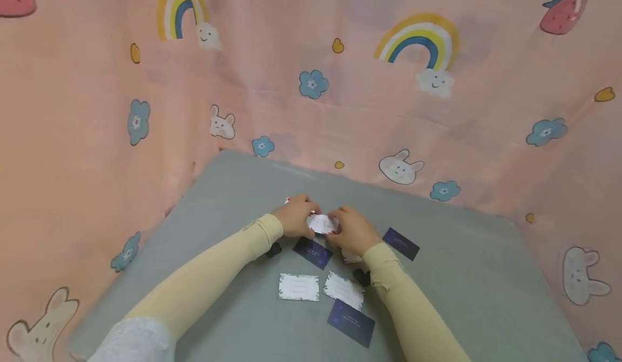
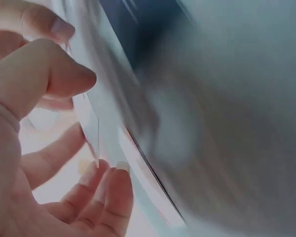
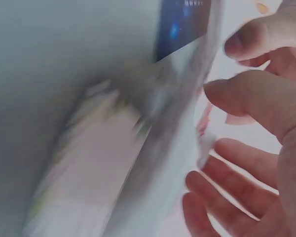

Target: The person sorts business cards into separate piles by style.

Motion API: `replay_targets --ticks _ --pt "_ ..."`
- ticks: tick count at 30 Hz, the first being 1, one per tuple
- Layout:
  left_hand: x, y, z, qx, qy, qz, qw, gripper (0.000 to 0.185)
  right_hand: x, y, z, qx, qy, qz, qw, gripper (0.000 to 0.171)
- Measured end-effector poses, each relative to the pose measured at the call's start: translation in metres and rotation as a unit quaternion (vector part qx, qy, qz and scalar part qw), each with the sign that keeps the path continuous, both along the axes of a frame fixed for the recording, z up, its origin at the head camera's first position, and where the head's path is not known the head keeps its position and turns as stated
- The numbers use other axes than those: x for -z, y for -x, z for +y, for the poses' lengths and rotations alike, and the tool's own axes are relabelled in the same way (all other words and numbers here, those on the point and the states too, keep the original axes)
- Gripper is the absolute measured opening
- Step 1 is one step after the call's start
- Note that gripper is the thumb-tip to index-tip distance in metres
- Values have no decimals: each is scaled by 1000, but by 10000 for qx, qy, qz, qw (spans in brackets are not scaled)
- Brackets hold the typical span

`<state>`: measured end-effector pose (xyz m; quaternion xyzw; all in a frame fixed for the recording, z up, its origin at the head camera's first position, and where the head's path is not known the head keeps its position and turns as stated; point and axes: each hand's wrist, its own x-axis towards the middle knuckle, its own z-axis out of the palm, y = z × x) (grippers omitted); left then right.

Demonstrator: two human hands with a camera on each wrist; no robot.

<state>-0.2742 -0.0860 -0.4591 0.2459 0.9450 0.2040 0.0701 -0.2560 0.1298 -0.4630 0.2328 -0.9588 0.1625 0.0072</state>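
White card [image 1: 322, 223] in two-handed grip [image 1: 294, 217] [image 1: 357, 232]

Business card [image 1: 323, 223] sits between left hand [image 1: 295, 217] and right hand [image 1: 357, 232]; another card [image 1: 400, 243] lies on the table [image 1: 486, 286], right of the right hand; curtain [image 1: 272, 38] hangs behind the table

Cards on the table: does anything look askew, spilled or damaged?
Only mildly askew: the right leafy-bordered card lies slanted while the left leafy-bordered card sits nearly straight, and the lowest dark blue card touches or slightly overlaps the slanted one's near edge. I see no spill or damage.
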Motion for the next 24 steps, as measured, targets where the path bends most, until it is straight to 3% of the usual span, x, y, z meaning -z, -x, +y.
replay_targets --ticks 5,9,16,20,24 --pt "20 33 -35 -455 -100 -159 9988 59 12 35 -28 13 -147 -135 9998 53" --pt "23 47 -51 -675 -21 -304 9973 60 19 51 -39 124 -57 -281 9995 58" --pt "-2 50 -54 -582 220 -498 9968 69 18 68 -50 -139 66 -328 9993 60" --pt "-5 50 -48 -490 289 -573 9967 68 17 67 -53 -256 233 -410 9986 59" --pt "2 56 -44 -423 344 -584 9968 67 16 65 -56 -224 230 -436 9985 56"
